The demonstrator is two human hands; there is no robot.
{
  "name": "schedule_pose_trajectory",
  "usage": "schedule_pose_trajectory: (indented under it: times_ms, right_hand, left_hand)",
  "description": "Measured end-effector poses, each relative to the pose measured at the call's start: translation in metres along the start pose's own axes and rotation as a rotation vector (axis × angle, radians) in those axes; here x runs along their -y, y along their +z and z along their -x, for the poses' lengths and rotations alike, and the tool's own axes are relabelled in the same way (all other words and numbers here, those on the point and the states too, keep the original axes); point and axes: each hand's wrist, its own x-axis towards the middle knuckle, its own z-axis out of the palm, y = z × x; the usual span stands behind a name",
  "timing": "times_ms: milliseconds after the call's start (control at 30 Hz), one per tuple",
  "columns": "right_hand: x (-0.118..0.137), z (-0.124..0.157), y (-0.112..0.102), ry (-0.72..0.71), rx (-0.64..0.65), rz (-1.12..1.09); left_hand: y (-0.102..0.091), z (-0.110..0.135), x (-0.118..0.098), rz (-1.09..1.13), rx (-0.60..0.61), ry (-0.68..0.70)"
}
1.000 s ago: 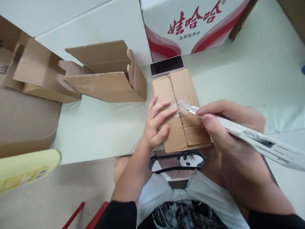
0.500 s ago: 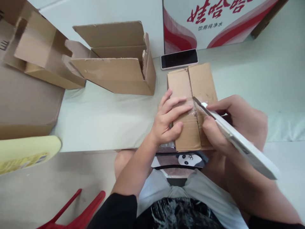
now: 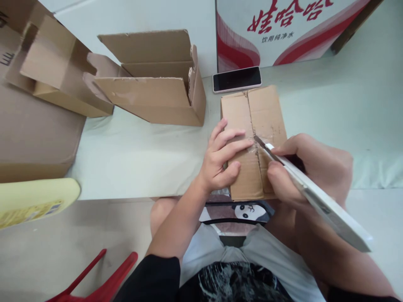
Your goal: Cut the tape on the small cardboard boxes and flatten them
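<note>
A closed cardboard box [image 3: 267, 107] lies at the table's near edge, its centre seam facing up with clear tape across it. My left hand [image 3: 222, 155] rests flat on the box's left half, fingers spread. In my right hand [image 3: 315, 167] is a white utility knife [image 3: 327, 207], gripped between thumb and fingers. Its blade is out, and the tip touches the seam near the tape, just right of my left fingertips. The knife's handle slants down to the right, past my wrist.
An open cardboard box [image 3: 151, 98] stands left of centre, with more cartons [image 3: 40, 126] farther left. A phone [image 3: 237, 79] lies behind the closed box, before a red-and-white carton [image 3: 267, 46]. A yellow object [image 3: 37, 201] and a red stool [image 3: 103, 281] are at lower left.
The knife tip has moved slightly down along the seam toward me, and my right hand has shifted down with it. My left hand stays in place on the box.
</note>
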Motion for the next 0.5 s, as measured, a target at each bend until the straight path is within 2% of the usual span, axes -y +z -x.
schedule_pose_trajectory:
  times_ms: [133, 333, 500]
  right_hand:
    - [0.0067, 0.0007, 0.0006, 0.071, -0.014, 0.003]
    - [0.0073, 0.0025, -0.0014, 0.087, 0.000, -0.008]
    - [0.0095, 0.0026, 0.0009, 0.096, -0.032, -0.037]
  left_hand:
    - [-0.0002, -0.0005, -0.0006, 0.029, -0.014, 0.024]
    - [0.0002, 0.0006, -0.0002, -0.023, -0.002, -0.007]
    - [0.0006, -0.0002, -0.0008, 0.035, -0.011, 0.004]
